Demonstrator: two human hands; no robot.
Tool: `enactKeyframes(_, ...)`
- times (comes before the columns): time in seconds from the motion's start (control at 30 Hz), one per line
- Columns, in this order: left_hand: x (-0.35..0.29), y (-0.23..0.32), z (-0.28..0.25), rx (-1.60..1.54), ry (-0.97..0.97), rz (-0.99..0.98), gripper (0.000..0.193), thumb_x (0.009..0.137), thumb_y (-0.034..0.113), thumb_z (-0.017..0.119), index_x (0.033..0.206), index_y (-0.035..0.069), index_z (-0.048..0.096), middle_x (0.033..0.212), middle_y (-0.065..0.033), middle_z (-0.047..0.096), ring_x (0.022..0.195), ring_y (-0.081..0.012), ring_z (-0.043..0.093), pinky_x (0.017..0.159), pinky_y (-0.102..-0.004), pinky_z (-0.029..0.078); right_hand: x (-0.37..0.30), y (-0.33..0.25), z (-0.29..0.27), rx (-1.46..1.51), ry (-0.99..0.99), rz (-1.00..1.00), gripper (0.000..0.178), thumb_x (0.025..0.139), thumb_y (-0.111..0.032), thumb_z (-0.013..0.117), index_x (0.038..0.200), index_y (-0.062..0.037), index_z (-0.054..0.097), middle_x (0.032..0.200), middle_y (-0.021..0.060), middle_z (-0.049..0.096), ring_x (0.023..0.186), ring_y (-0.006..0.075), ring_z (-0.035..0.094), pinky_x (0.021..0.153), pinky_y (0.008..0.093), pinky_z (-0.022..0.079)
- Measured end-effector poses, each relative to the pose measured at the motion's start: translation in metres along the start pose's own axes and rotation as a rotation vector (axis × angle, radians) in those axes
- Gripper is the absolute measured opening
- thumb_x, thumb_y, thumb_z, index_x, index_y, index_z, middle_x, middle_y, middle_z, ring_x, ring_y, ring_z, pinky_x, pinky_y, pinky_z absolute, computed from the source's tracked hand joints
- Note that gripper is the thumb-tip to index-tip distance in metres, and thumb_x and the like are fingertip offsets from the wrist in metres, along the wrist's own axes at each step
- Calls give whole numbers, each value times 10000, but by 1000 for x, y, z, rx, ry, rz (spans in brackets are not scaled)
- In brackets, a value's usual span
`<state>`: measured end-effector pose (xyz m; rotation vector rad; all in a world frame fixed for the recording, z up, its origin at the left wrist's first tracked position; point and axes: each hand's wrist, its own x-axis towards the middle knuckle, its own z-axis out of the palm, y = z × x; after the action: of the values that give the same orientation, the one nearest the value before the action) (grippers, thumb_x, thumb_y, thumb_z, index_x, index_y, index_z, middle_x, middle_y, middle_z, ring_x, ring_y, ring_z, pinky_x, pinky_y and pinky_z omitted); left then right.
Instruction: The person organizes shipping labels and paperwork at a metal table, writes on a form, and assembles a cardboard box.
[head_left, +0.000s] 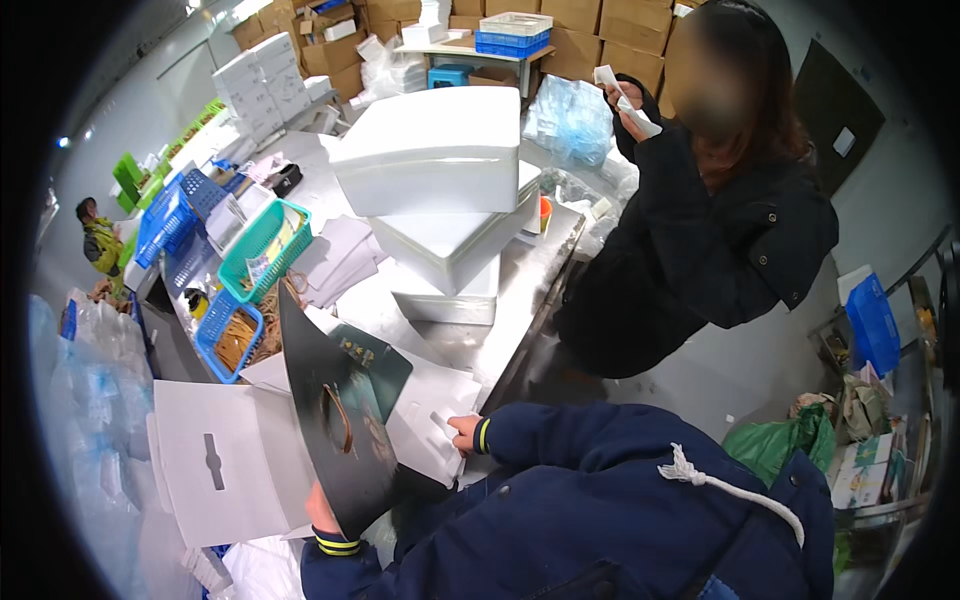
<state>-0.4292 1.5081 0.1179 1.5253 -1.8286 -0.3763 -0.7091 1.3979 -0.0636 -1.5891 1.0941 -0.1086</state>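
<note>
A folding cardboard carton [335, 420], dark green outside and white inside, stands tilted in front of me with a brown cord handle on its dark panel. One white flap [225, 455] with a cut slot spreads out to the left. My left hand [321, 508] is closed on the dark panel's lower edge, its fingers partly hidden. My right hand [465, 433] grips another white flap [430, 425] of the carton, beside a slot in it. A dark green printed panel [375, 365] shows behind the upright one.
White foam boxes [430, 165] are stacked on the metal table [530, 290]. A teal basket [265, 250] and a blue basket [230, 335] with brown cord stand at left. To the right a person in black [690, 210] holds white paper. Clear plastic bags [95, 440] pile up at far left.
</note>
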Motion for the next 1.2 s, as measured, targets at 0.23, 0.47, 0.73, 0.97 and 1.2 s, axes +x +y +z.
enactKeyframes(0.23, -7, 32, -19, 107, 430, -140, 301, 883, 105, 496, 1156, -21, 517, 1041, -158, 599, 913, -239, 591, 794, -326, 468, -16, 24, -40, -163, 376, -340, 312, 877, -354, 477, 831, -52, 542, 713, 184, 579, 713, 374, 570, 638, 421, 444)
enactKeyframes(0.47, 32, 177, -5, 412, 1233, 268, 218, 898, 66, 508, 1076, -58, 499, 802, -186, 600, 674, -288, 607, 605, -364, 518, -40, 185, -159, 344, 902, -157, 153, 895, -224, 474, 883, -93, 551, 573, 65, 536, 467, 155, 484, 460, 311, 389)
enactKeyframes(0.73, 29, 253, 130, 58, 481, 145, 213, 879, 9, 450, 1072, -56, 512, 975, -144, 548, 792, -192, 572, 666, -265, 448, -79, 150, -262, 819, 761, -152, 252, 895, -276, 475, 803, -48, 528, 551, 45, 562, 409, 118, 482, 399, 263, 393)
enactKeyframes(0.97, 44, 280, 178, -66, 213, -64, 146, 866, -65, 454, 971, -45, 554, 857, -131, 595, 664, -152, 605, 610, -237, 483, -76, 154, -269, 730, 830, -212, 162, 861, -177, 561, 792, -32, 546, 524, 24, 538, 410, 95, 482, 410, 248, 401)
enactKeyframes(1.2, 43, 266, 199, -122, 164, -76, 139, 792, -103, 518, 891, -30, 582, 736, -124, 607, 612, -186, 629, 571, -254, 476, -83, 181, -264, 698, 833, -99, 174, 867, -175, 534, 845, -7, 572, 584, 48, 588, 460, 111, 534, 447, 248, 448)
